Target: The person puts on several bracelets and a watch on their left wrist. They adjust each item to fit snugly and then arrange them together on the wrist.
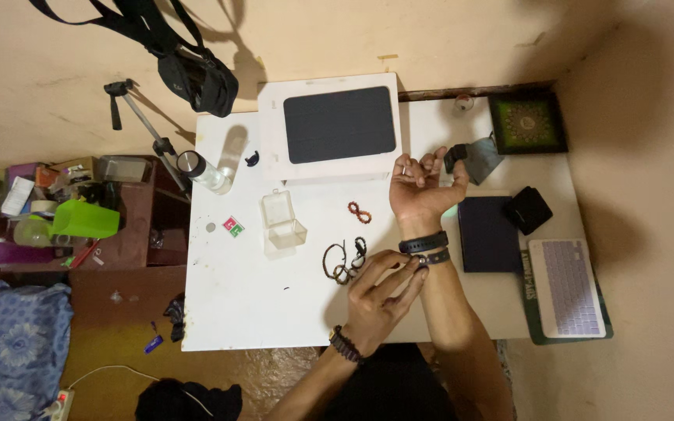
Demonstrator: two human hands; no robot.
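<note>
Right hand [423,187] palm-up with fingers loosely curled, holding nothing, left hand [381,292] pinching a dark bracelet [433,256] on the right wrist — just below a black wristband [423,243], more bracelets [345,261] on the white surface [235,304] beside, clear plastic box [284,224] nearby

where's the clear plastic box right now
In the head view the clear plastic box stands open on the white table, left of the hands, just below the tablet box.

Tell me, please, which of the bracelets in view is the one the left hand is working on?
It is the dark band lower on the right wrist, just below the black one. The left hand's fingertips pinch it; the red beaded bracelet and the dark cord bracelets lie untouched on the table.
</note>
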